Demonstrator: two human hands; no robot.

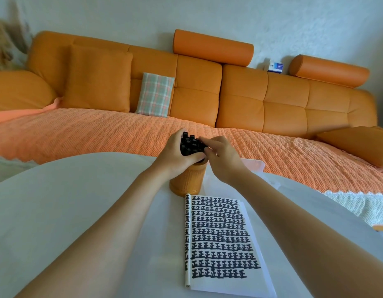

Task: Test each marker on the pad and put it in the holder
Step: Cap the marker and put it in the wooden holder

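Gripping a bundle of black round-capped markers (189, 145) in the curled left hand (175, 157), directly over the mouth of the orange ribbed cylindrical holder (187, 179). Pinching the bundle's right edge with right hand (221, 157) fingertips. Working at a white round table (57, 201), just behind a white paper pad (218, 239) covered in black marks; facing an orange sofa (240, 93).

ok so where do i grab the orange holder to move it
Probably the lower wall of the orange ribbed cylindrical holder, from its left: it stands upright, black markers, left hand and right hand crowd its top, and the marked white pad lies in front.
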